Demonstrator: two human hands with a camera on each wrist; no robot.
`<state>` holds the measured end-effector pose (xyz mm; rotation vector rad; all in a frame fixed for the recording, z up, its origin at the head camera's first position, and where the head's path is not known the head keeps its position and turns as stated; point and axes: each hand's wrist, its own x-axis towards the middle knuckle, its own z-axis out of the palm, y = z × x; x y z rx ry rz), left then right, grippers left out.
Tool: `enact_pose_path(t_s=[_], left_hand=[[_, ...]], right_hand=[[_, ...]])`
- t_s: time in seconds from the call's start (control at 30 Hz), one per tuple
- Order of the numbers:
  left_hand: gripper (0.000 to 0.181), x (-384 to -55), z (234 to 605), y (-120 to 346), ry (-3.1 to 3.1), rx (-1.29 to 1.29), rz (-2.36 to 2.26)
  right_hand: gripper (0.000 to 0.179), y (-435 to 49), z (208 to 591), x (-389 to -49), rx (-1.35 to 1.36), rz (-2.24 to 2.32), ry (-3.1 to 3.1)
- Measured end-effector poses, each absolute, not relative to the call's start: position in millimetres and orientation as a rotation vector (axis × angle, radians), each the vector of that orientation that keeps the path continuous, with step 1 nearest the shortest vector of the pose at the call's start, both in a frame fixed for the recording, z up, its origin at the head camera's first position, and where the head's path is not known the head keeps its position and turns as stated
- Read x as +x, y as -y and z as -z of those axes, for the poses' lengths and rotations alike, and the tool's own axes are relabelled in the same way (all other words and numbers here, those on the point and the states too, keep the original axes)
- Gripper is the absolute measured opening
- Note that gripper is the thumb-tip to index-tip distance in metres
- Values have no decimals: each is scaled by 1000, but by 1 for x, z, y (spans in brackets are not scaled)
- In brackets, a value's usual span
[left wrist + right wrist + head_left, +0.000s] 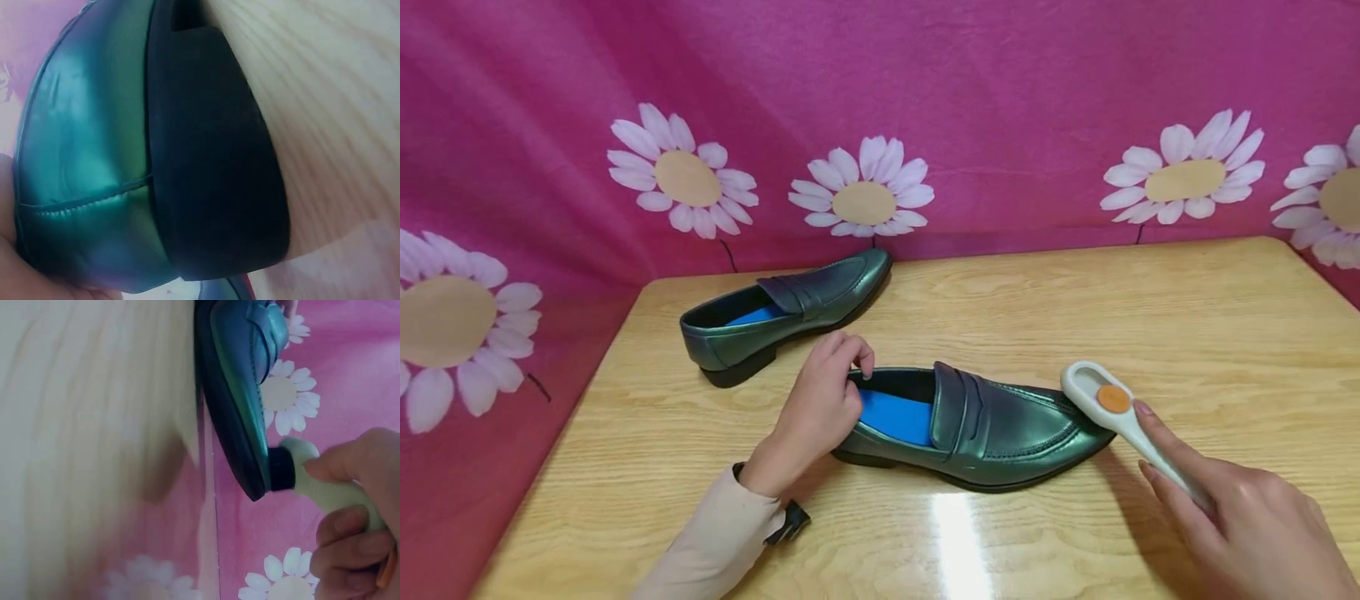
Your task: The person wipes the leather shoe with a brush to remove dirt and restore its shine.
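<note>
A shiny dark green loafer (1030,425) stands on the table, its toe pointing right and a blue insole (895,417) inside. My left hand (823,387) grips the back of that shoe at the heel opening, fingers curled over the rim. The left wrist view shows the black heel (215,156) from close up. A white-handled shoe brush (1082,383) with an orange button (1114,399) is held by my right hand (1247,517), forefinger stretched along the handle. In the right wrist view its black bristles (281,469) meet the loafer's toe.
The matching loafer (842,283) stands farther back on the left, toe toward the rear edge. Under both lies a light wooden table (1225,333). A pink cloth (1000,100) printed with white daisies hangs behind and along the left side.
</note>
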<state>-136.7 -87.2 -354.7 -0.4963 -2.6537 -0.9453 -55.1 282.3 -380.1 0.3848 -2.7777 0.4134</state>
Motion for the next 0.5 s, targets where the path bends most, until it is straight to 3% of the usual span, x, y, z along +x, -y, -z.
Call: enact_pose_path(t_s=[0.23,0.5], left_hand=[[23,-130,351,84,2757,-395,873],[15,-125,350,82,2824,-353,823]], right_hand=[[65,-286,381,-53,494,-555,2973],[69,-269,378,-59,299,-434,2876]])
